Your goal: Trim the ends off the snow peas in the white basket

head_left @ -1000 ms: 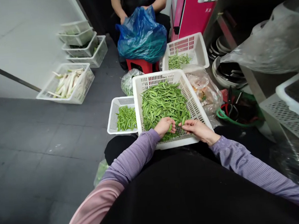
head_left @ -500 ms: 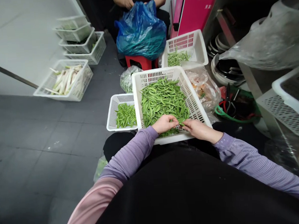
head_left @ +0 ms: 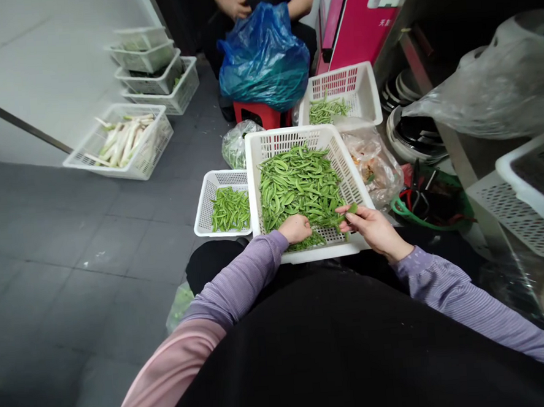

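A large white basket [head_left: 259, 140] holds a heap of green snow peas [head_left: 296, 180]. My left hand [head_left: 295, 228] is curled closed over the near edge of the heap; whatever its fingers may hold is hidden. At the basket's near right corner, my right hand [head_left: 370, 227] pinches a snow pea [head_left: 353, 208] between thumb and fingers. The two hands are apart. Small green bits [head_left: 311, 240] lie at the near side of the basket. To its left stands a smaller white basket [head_left: 200, 217] with more snow peas [head_left: 230, 208].
Across from me a person [head_left: 236, 6] handles a blue plastic bag [head_left: 263, 56] on a red stool [head_left: 257, 113]. Another white basket [head_left: 366, 93] holds green pods. At right sit a clear bag [head_left: 375, 166] and a green basket [head_left: 399, 208] with scissors. Leftward is a basket of white-stemmed vegetables [head_left: 123, 142].
My hands, together over the snow peas before, have separated. The right moved up and right with a pod; the left drew slightly left. The other person's hand has shifted off the blue bag.
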`<state>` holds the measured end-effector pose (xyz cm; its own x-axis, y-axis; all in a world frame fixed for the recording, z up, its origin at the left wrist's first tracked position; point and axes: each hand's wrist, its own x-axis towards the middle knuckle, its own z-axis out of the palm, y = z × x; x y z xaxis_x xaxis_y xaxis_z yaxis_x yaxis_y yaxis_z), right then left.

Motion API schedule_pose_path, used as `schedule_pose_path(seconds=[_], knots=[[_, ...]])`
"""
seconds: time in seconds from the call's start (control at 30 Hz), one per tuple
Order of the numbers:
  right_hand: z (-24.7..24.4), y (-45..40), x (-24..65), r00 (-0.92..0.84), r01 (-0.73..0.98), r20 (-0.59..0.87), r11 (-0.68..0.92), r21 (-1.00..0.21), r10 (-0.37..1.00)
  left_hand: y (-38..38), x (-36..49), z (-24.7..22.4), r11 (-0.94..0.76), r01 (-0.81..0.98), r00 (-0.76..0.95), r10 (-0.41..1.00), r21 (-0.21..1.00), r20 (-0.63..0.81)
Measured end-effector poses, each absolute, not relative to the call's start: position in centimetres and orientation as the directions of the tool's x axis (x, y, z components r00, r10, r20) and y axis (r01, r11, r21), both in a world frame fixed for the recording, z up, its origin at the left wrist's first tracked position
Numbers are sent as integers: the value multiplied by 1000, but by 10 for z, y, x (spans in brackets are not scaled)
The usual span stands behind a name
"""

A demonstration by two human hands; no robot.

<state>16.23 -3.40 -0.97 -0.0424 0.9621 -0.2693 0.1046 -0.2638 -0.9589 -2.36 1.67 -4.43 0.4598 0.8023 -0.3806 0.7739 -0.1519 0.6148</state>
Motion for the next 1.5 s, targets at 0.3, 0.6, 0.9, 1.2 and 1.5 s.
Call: schedule_pose_path(seconds=[0.3, 0.6, 0.9, 1.2, 1.5], knots=[[-11, -39, 159, -82, 287, -208, -177, -941, 975, 6, -15, -15, -237, 522, 675, 703, 820, -226], [16, -14, 145, -507, 834, -99, 458, -308, 856, 9, -23, -14, -521, 587, 665, 747, 620, -3], [-22, -4, 119, 221, -15, -133, -133, -991, 966, 8, -16, -30, -174, 677, 358, 927, 715, -114], [2, 8, 188, 273, -73, -203, -190, -979, 940, 14, -14, -48, 382, 416, 487, 673, 825, -557], [-30, -26, 106, -57, 250, -377, -353, -902, 924, 7, -5, -38, 658, -174, 544, 684, 732, -486]])
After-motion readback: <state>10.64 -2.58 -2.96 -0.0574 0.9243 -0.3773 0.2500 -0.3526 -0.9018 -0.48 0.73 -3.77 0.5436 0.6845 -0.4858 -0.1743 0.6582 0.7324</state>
